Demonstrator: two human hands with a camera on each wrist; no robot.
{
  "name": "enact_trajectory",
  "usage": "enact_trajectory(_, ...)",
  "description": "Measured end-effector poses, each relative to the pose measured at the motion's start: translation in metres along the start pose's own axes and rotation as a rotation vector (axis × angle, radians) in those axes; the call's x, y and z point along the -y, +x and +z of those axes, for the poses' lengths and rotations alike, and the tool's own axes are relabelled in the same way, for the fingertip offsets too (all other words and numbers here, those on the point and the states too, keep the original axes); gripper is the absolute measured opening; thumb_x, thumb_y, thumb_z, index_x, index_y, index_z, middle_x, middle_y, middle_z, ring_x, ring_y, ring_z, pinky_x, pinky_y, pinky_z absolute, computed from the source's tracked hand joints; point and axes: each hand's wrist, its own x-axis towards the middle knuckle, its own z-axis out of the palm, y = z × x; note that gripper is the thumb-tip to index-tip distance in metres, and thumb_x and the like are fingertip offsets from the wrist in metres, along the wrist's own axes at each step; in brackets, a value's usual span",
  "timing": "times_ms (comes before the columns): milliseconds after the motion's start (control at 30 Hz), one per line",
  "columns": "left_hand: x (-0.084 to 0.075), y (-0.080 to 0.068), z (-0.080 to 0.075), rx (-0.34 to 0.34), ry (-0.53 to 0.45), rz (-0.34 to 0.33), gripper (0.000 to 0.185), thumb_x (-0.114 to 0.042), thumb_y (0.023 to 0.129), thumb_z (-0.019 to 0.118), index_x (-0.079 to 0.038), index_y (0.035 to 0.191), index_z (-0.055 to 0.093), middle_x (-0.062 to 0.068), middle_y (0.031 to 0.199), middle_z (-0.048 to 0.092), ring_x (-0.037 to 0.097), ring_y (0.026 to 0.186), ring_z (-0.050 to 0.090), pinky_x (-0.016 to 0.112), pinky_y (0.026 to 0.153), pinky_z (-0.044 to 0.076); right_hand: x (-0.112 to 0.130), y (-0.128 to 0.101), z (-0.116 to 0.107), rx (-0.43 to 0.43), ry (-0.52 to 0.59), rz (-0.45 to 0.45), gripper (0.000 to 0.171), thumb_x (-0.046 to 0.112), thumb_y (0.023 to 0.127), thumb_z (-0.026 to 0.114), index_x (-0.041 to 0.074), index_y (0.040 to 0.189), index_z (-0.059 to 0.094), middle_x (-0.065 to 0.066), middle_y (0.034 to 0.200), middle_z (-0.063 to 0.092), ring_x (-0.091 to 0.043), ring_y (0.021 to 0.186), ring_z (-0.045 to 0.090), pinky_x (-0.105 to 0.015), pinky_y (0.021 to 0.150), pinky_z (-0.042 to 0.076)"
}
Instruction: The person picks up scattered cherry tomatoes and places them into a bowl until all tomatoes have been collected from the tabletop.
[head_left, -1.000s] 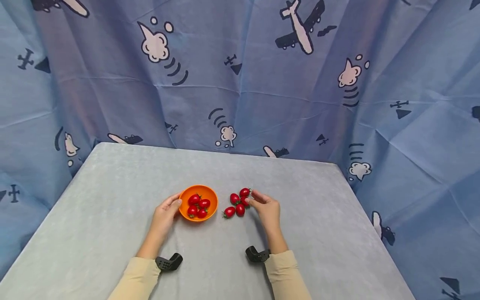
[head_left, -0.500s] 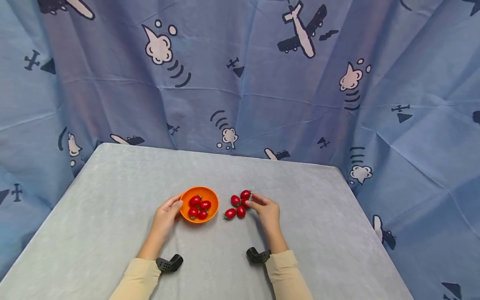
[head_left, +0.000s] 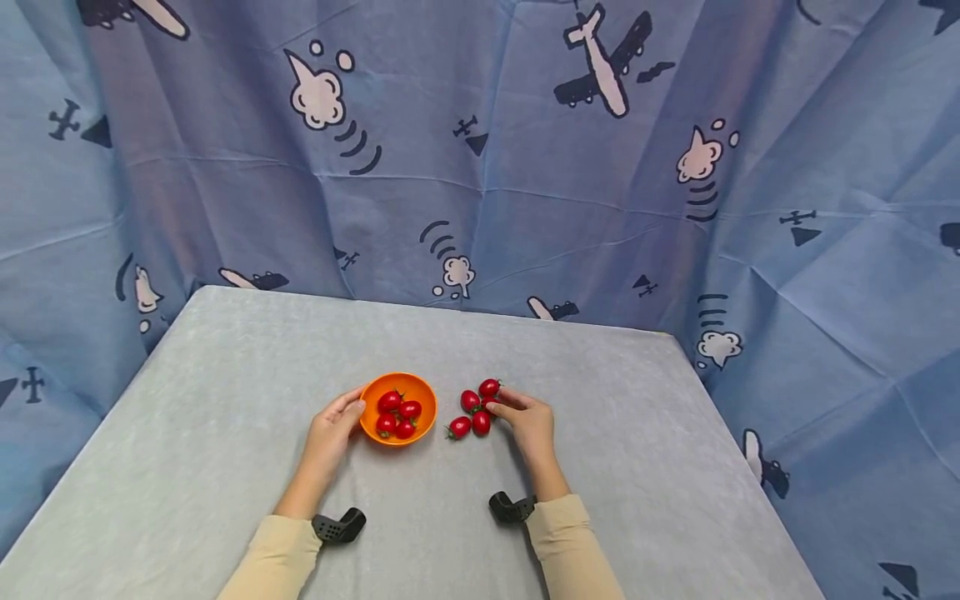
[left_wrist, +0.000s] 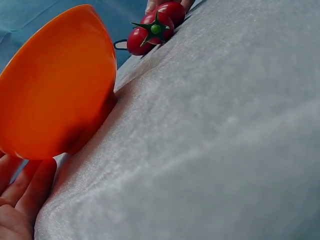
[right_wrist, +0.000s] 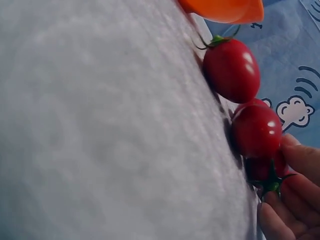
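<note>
An orange bowl (head_left: 398, 435) (left_wrist: 55, 85) with several red cherry tomatoes in it stands near the middle of the grey table. My left hand (head_left: 351, 412) cups its left side, thumb at the rim, and my fingers (left_wrist: 27, 187) lie against the bowl's base. To the right of the bowl lies a small cluster of cherry tomatoes (head_left: 469, 401) (right_wrist: 231, 70) on the cloth. My right hand (head_left: 495, 406) reaches into that cluster from the right. Its fingertips (right_wrist: 295, 200) pinch one tomato (right_wrist: 262, 169) with a green stem, which is partly hidden by them.
The grey cloth-covered table (head_left: 225, 375) ends at a blue curtain (head_left: 525, 167) printed with planes, hanging behind and on both sides. Black wrist camera mounts (head_left: 339, 525) (head_left: 510, 508) sit at my cuffs. Bare cloth stretches around the bowl and tomatoes.
My right hand has shifted slightly left and its fingertips have closed over the tomato at the cluster's right edge. The left hand and bowl have stayed put.
</note>
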Motion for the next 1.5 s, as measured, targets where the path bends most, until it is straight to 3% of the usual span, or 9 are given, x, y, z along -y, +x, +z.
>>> enact_trajectory(433, 0.000, 0.000, -0.003, 0.004, 0.025, -0.022, 0.043, -0.018, 0.103, 0.052, -0.001, 0.143, 0.051, 0.021, 0.145, 0.053, -0.014, 0.103, 0.059, 0.007, 0.091, 0.048, 0.001, -0.007, 0.006, -0.003, -0.061, -0.065, 0.036, 0.013, 0.080, 0.082, 0.001, 0.113, 0.074, -0.017, 0.116, 0.073, -0.031, 0.117, 0.064, -0.040, 0.089, 0.059)
enact_trajectory(800, 0.001, 0.000, -0.004, 0.010, 0.024, 0.002, 0.043, -0.016, 0.103, 0.052, 0.002, 0.142, 0.051, 0.023, 0.144, 0.053, -0.014, 0.103, 0.059, 0.007, 0.091, 0.048, 0.003, -0.007, 0.006, -0.007, -0.089, -0.041, 0.032, 0.014, 0.081, 0.082, 0.002, 0.110, 0.076, -0.019, 0.116, 0.073, -0.031, 0.116, 0.064, -0.037, 0.086, 0.060)
enact_trajectory(933, 0.000, 0.000, -0.004, 0.009, 0.019, -0.001, 0.041, -0.014, 0.103, 0.052, 0.001, 0.141, 0.053, 0.022, 0.143, 0.054, -0.013, 0.102, 0.059, 0.007, 0.091, 0.048, 0.005, -0.008, 0.004, -0.018, -0.104, -0.035, 0.033, 0.017, 0.080, 0.083, 0.004, 0.110, 0.077, -0.017, 0.115, 0.073, -0.030, 0.118, 0.064, -0.039, 0.090, 0.058)
enact_trajectory(1100, -0.003, -0.001, -0.003, 0.019, 0.023, 0.017, 0.042, -0.015, 0.103, 0.051, 0.002, 0.142, 0.052, 0.023, 0.144, 0.053, -0.013, 0.103, 0.059, 0.006, 0.090, 0.048, 0.014, -0.011, 0.001, -0.036, -0.098, -0.050, 0.032, 0.019, 0.080, 0.083, 0.006, 0.109, 0.078, -0.016, 0.115, 0.074, -0.031, 0.119, 0.064, -0.045, 0.097, 0.054)
enact_trajectory(1500, -0.003, -0.002, -0.003, 0.027, -0.006, 0.019, 0.042, -0.013, 0.103, 0.050, 0.003, 0.142, 0.051, 0.024, 0.144, 0.053, -0.013, 0.102, 0.059, 0.007, 0.090, 0.048, 0.040, -0.024, 0.006, -0.013, -0.085, -0.075, 0.029, 0.022, 0.080, 0.084, 0.010, 0.107, 0.079, -0.014, 0.114, 0.074, -0.028, 0.115, 0.067, -0.043, 0.095, 0.056)
